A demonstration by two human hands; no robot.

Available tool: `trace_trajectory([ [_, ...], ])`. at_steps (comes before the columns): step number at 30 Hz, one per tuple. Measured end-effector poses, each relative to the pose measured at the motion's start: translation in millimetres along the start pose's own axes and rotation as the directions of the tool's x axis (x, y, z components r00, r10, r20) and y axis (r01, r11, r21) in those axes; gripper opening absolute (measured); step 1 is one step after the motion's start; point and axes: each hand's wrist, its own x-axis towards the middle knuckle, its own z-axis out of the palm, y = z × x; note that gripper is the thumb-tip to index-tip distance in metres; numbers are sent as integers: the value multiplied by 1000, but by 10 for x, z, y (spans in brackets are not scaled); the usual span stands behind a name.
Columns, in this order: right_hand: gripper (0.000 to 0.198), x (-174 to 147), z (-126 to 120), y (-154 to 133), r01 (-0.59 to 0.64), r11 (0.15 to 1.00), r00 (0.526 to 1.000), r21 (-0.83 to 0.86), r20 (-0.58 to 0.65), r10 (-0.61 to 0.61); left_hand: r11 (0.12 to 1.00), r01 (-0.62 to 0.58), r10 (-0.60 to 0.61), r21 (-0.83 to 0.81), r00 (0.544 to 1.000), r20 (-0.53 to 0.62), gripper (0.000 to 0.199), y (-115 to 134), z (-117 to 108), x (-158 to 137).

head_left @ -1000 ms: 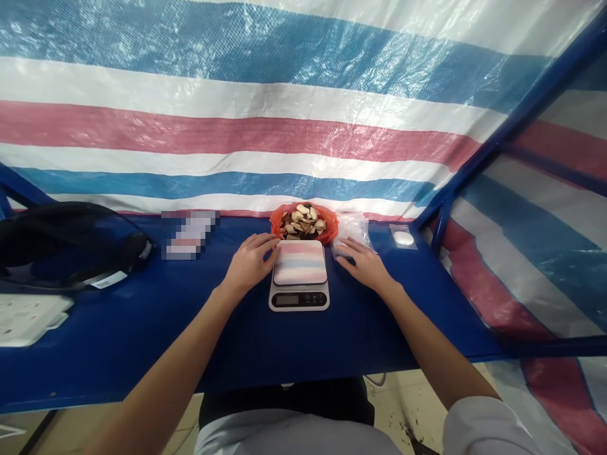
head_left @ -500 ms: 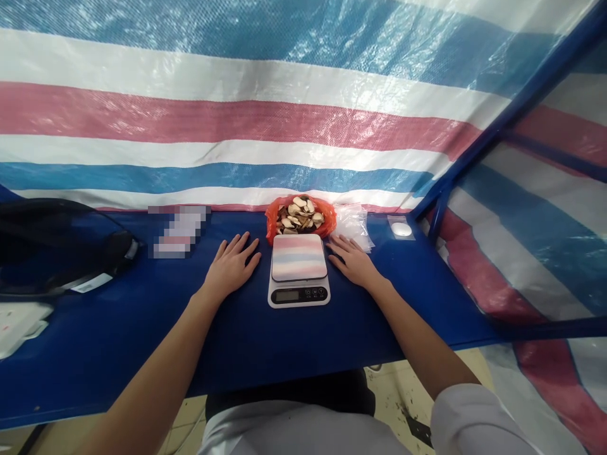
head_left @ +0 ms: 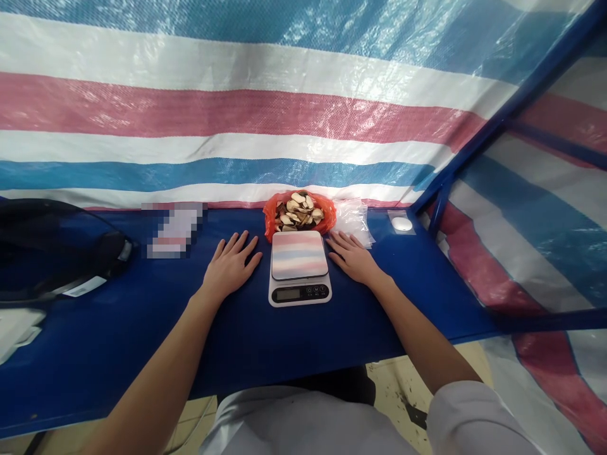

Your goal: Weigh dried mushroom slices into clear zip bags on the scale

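A white digital kitchen scale [head_left: 300,268] sits between my hands on the blue table [head_left: 284,341], its shiny plate reflecting stripes. Behind it, a red plastic bag [head_left: 269,218] stands open, holding dried pale-and-brown slices [head_left: 300,212]. My left hand [head_left: 230,264] lies flat on the table to the left of the scale, fingers spread and holding nothing. On the scale's right, my right hand [head_left: 353,256] also rests flat with fingers apart. Its fingertips reach the near edge of a pile of clear plastic bags [head_left: 355,220]; whether they press on it I cannot tell.
A round white object [head_left: 402,224] lies on a small clear bag at the back right. At the left are a blurred-out item [head_left: 174,230], a black strapped device [head_left: 104,259] and a white box-like item [head_left: 16,332]. Striped sheeting [head_left: 237,114] and a blue frame bar [head_left: 474,145] border the table.
The camera view has shifted slightly. Both hands stay flat in place beside the scale, and nothing on the table has visibly moved.
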Motion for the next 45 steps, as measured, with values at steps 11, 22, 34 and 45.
trace_trajectory([
  [11, 47, -13, 14, -1, 0, 1000, 1000, 0, -28, 0, 1000, 21, -21, -12, 1000, -1, 57, 2, 8, -6],
  [22, 48, -10, -10, -1, -13, 999, 1000, 37, -18, 13, 1000, 18, -18, -15, 1000, -6, 56, -6, 25, -3],
  [34, 48, -13, -15, -2, -20, 999, 1000, 36, -11, 20, 1000, 7, -7, -10, 1000, 4, 57, 4, 1, 5],
  [45, 43, -18, -66, 46, -6, 981, 991, 194, -128, 32, 993, 54, -65, -102, 992, -107, 50, 8, -31, 38],
])
